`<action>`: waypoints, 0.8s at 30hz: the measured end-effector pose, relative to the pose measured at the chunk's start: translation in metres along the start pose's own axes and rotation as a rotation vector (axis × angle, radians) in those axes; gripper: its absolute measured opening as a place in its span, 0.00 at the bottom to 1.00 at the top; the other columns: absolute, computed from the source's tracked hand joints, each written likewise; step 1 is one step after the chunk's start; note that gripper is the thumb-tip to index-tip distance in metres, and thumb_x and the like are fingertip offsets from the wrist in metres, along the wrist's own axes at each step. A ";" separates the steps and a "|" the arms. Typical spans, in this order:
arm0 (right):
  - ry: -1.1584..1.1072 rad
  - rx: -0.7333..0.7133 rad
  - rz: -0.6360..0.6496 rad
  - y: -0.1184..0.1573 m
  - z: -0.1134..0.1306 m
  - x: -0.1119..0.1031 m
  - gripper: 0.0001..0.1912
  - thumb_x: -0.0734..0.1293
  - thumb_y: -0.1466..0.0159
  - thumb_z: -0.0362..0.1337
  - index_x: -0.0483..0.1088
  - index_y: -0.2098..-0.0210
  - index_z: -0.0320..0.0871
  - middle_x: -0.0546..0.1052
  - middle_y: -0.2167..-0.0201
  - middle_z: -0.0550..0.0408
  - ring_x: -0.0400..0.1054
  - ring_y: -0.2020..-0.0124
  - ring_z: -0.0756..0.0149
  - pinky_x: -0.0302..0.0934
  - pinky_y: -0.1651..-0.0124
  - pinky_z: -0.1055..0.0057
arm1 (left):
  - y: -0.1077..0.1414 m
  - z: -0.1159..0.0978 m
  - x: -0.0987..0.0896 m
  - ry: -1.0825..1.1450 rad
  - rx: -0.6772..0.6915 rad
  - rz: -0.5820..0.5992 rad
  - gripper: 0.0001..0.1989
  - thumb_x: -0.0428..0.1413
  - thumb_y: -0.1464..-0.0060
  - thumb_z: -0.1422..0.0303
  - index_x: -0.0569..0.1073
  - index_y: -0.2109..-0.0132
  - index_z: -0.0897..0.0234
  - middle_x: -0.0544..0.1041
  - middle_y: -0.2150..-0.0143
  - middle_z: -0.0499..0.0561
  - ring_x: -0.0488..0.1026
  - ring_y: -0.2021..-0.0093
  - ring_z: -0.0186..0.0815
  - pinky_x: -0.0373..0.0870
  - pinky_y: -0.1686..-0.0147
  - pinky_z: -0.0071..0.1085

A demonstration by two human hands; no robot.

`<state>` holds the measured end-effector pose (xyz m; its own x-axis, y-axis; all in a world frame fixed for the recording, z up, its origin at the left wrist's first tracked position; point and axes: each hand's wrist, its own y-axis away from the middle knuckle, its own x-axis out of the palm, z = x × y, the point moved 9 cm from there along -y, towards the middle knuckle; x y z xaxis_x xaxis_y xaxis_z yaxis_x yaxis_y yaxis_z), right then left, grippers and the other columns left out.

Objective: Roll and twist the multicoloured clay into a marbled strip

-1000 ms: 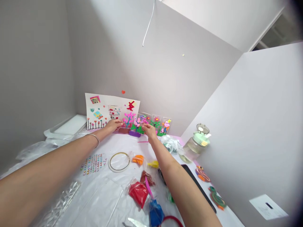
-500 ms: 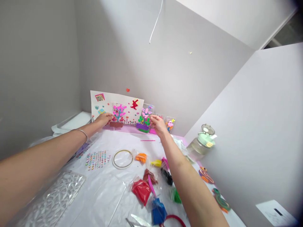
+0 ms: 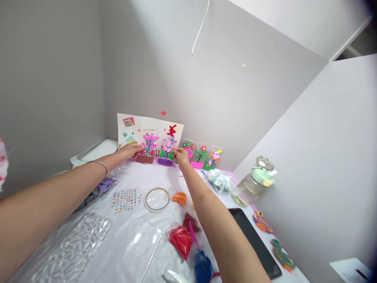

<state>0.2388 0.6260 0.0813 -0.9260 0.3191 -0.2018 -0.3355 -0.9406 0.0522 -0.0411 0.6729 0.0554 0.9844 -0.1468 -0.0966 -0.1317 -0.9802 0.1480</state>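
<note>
My left hand (image 3: 129, 151) pinches the left edge of a clear panel with a pink clay tree (image 3: 148, 146) on a brown base. That panel stands against a decorated white sheet (image 3: 138, 127) at the back wall. To the right, my right hand (image 3: 180, 156) grips a second clear panel with pink flowers (image 3: 166, 149) on a purple base. Both panels stand upright side by side on the table. Further right, more flower panels (image 3: 203, 156) lean on the wall.
On the plastic-covered table lie a rhinestone sheet (image 3: 126, 199), a tape ring (image 3: 156, 199), bags of red (image 3: 180, 240), orange (image 3: 179, 197) and blue clay (image 3: 202, 267), and a patterned clear tray (image 3: 75, 251). At right sit a dark tablet (image 3: 255, 240), a jar (image 3: 255, 181) and two clay figures (image 3: 262, 225).
My right hand moved left and down, setting the purple-based flower panel beside the tree panel. More flower panels behind it came into sight. My left hand stayed on the tree panel.
</note>
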 end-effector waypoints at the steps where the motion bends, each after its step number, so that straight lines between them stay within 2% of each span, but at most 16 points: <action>1: 0.007 0.004 -0.016 -0.001 -0.001 0.000 0.16 0.71 0.26 0.43 0.74 0.43 0.41 0.80 0.48 0.49 0.78 0.54 0.60 0.78 0.53 0.59 | -0.001 0.001 0.002 -0.003 -0.002 0.010 0.17 0.62 0.31 0.61 0.76 0.41 0.64 0.79 0.43 0.56 0.80 0.49 0.43 0.82 0.51 0.45; 16: 0.158 -0.019 -0.097 0.000 0.005 0.000 0.16 0.71 0.25 0.43 0.74 0.42 0.42 0.79 0.46 0.48 0.78 0.53 0.59 0.78 0.52 0.58 | -0.006 -0.001 0.004 -0.050 -0.032 -0.020 0.18 0.62 0.31 0.60 0.75 0.40 0.64 0.79 0.42 0.57 0.80 0.47 0.44 0.82 0.49 0.47; 20: 0.259 -0.068 -0.127 0.005 0.012 -0.007 0.16 0.71 0.25 0.43 0.74 0.42 0.42 0.79 0.46 0.48 0.78 0.52 0.58 0.77 0.50 0.57 | -0.003 -0.006 0.001 -0.042 -0.028 -0.067 0.17 0.62 0.31 0.60 0.76 0.41 0.63 0.79 0.42 0.56 0.80 0.48 0.43 0.82 0.50 0.45; 24: 0.368 -0.179 -0.174 0.020 0.032 -0.021 0.16 0.71 0.25 0.43 0.75 0.43 0.43 0.79 0.45 0.47 0.78 0.50 0.58 0.77 0.48 0.56 | 0.009 -0.019 -0.010 0.017 -0.007 -0.168 0.16 0.62 0.31 0.61 0.76 0.42 0.64 0.79 0.44 0.56 0.80 0.51 0.42 0.82 0.52 0.43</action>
<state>0.2462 0.6041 0.1175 -0.7241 0.4425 -0.5290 -0.4159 -0.8920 -0.1768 -0.0503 0.6682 0.0761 0.9944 0.0212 -0.1036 0.0355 -0.9899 0.1376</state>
